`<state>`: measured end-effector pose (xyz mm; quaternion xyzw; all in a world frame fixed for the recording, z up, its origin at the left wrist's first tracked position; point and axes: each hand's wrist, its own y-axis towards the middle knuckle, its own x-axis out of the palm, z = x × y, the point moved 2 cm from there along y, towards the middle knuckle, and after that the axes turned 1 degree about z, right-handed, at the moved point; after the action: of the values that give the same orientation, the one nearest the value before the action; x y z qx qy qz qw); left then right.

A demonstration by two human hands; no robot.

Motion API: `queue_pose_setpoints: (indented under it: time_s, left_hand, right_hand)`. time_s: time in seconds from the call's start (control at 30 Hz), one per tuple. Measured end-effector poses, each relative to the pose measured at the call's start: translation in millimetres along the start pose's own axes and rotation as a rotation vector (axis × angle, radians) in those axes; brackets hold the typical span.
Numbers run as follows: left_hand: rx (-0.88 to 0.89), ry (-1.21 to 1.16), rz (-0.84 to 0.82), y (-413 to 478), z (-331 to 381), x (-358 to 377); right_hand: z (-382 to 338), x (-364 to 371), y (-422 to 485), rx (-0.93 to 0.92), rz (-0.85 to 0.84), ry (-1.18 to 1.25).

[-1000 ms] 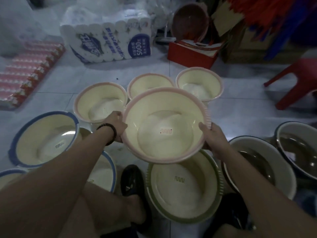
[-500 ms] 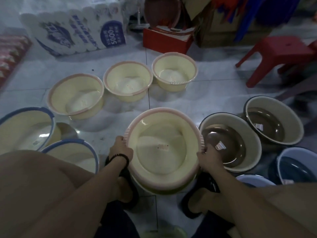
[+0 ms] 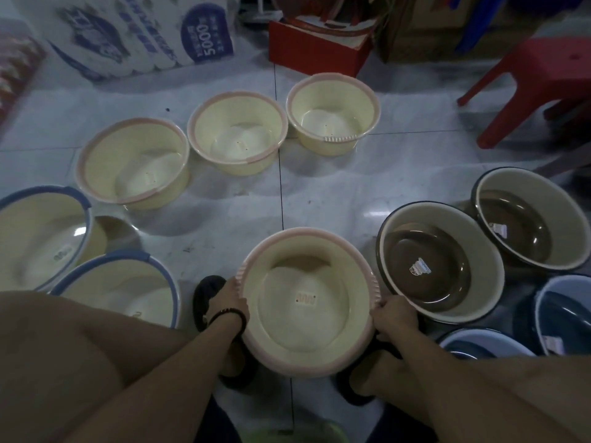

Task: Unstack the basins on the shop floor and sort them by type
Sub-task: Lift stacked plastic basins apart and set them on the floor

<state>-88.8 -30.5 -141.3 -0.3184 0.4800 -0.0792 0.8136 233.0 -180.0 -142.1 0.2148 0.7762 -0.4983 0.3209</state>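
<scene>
Head view looks down on a shop floor [image 3: 319, 199] of pale, glossy tiles with dark grout lines. At far left lies a red patterned pack [image 3: 16, 68], and beside it a white plastic-wrapped pack of paper rolls [image 3: 134, 36] printed in blue. Below these, two round cream basins with blue rims [image 3: 38, 238] [image 3: 121, 282] sit side by side on the tiles. A row of three smooth cream basins with pink rims [image 3: 134, 161] [image 3: 236, 132] [image 3: 332, 110] runs across the middle, apart from one another, with a red box [image 3: 316, 55] behind.

Near the bottom centre, the left hand [image 3: 228, 302], a dark bead bracelet [image 3: 228, 316] on its wrist, has its grip curled on the ribbed left edge of a pink-rimmed basin [image 3: 307, 302]. The right hand [image 3: 391, 318] has its grip curled on the opposite edge. This basin is low between the person's feet in black slippers [image 3: 204, 295]; whether its base touches the floor cannot be told.

To the right stand two dark-rimmed basins [image 3: 438, 263] [image 3: 527, 219] with brown insides and paper labels, just beside each other, then pale blue basins [image 3: 563, 314] at the lower right. A red plastic stool [image 3: 543, 81] stands at upper right.
</scene>
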Motion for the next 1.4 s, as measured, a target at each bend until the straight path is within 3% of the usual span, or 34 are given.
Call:
queue_pose_setpoints:
  time_s: [0.23,0.33,0.47,0.63,0.77,0.83,0.93,1.1,1.27,1.4]
  left_hand:
    - [-0.062,-0.123,0.041,23.3,19.0,-9.8]
    - [-0.002,-0.043,-0.03,53.0,33.9,-27.8]
    - [-0.041,0.196,-0.166,79.0,50.8,-55.4]
    - [0.106,0.514,-0.386,36.7,153.7,-133.3]
    - [0.477,0.559,-0.257,23.1,242.8,-175.1]
    - [0.576,0.494,-0.204,37.2,269.7,-174.0]
    - [0.578,0.452,-0.237,72.1,295.4,-158.8]
    - [0.654,0.681,-0.272,128.7,318.3,-137.3]
    - [0.602,0.59,-0.256,177.4,302.9,-136.5]
    - [0.567,0.74,-0.193,194.9,287.6,-139.5]
  right_hand:
    - [-50.4,-4.1,34.6,-0.097,0.082,-0.053]
    - [-83.9,-5.8,56.2,-0.102,0.115,0.015]
    - [-112.8,-15.3,74.3,-0.138,0.008,0.01]
    - [-169.9,-91.3,109.2,-0.089,-0.027,0.351]
    - [-235.3,-123.4,123.7,-0.05,-0.105,0.65]
    - [-262.0,-121.9,137.9,-0.083,-0.121,0.761]
    - [-292.4,-113.0,173.1,-0.038,-0.089,0.939]
    - [-340.5,-86.7,243.4,0.073,-0.14,1.164]
    - [-372.7,-66.3,300.2,0.049,-0.193,1.314]
    - [-392.2,-60.4,311.1,0.061,-0.197,1.516]
